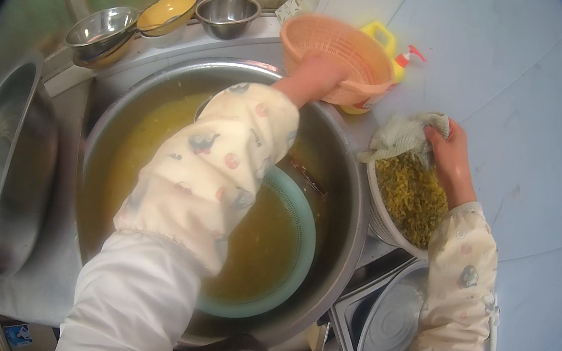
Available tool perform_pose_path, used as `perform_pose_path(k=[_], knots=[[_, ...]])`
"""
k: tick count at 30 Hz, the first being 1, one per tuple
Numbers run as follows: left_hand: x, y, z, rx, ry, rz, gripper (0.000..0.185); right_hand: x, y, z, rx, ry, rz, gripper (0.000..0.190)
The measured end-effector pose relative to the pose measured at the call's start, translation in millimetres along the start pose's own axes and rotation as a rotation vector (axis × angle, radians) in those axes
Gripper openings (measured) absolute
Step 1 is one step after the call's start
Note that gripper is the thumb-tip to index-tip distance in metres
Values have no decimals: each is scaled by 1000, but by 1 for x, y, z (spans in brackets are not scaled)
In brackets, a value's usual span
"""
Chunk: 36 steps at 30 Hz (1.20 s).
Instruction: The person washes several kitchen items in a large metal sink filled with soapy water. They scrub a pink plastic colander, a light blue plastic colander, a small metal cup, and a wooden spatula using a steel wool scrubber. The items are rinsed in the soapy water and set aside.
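Note:
My left hand (322,73) reaches across a large metal basin (357,208) and is at the near rim of an orange plastic basket (366,63); its fingertips are hidden. With my right hand (451,151) I pinch a pale mesh cloth (406,131). That cloth lies over the far end of a white strainer basket (381,208) filled with chopped yellow-green vegetables (412,199). Cloudy yellowish liquid (140,139) stands in the basin, and a green plastic colander (308,233) sits in it, partly behind my left sleeve.
Steel bowls (228,14) and a yellow bowl (166,14) line the back ledge. Behind the orange basket are a yellow jug (382,33) and a pump bottle (401,66). A big steel basin (16,181) leans at left; a metal pan (392,320) sits lower right, by the wall (538,185).

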<state>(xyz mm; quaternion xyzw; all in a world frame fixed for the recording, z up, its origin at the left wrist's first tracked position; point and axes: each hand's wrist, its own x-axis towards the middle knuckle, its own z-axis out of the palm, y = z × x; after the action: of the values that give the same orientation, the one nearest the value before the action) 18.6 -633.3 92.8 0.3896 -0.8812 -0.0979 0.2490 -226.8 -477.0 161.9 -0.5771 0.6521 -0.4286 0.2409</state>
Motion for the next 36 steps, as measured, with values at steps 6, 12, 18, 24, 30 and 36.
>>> perform_pose_path(k=[6, 12, 18, 24, 30, 36], knots=[[-19, -37, 3, -60, 284, 50, 20, -17, -5, 8, 105, -21, -9, 23], [-37, 5, -17, 230, 378, 4, 25, -41, -10, 12, -32, -43, -42, 25], [-36, -39, -15, -351, 397, -54, 38, -66, -39, 48, 118, -239, -15, 23], [-49, -27, -28, -266, 429, 147, 34, -88, -50, 76, 71, -405, -57, 21], [-165, -51, -37, 109, -42, 2, 37, -115, -36, 120, 146, -626, -72, 23], [-300, -42, -68, 109, -600, -459, 35, -181, 41, 221, -324, -1141, -593, 38]])
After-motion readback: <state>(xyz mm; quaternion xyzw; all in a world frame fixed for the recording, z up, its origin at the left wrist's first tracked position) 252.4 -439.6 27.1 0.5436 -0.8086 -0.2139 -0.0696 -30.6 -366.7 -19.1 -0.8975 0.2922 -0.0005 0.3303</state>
